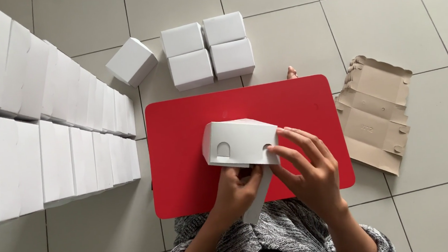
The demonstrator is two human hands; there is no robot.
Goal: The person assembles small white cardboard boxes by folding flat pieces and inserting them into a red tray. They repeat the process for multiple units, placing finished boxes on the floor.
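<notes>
We are gripping a white box (240, 142) over the red board (183, 145). Left hand (238, 190) is pinching its bottom flap; right hand (310, 170) is clasping its side.

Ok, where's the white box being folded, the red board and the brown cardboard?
white cardboard box (238, 141), head view, its front wall.
red flat board (181, 124), head view, bare left part.
brown flat cardboard sheet (375, 114), head view, its middle.

A red board (183, 145) lies on the tiled floor (413, 20). Beyond it sit five folded white boxes (208, 50); left, rows of flat white blanks (48, 129); right, brown cardboard blanks (375, 114).
</notes>
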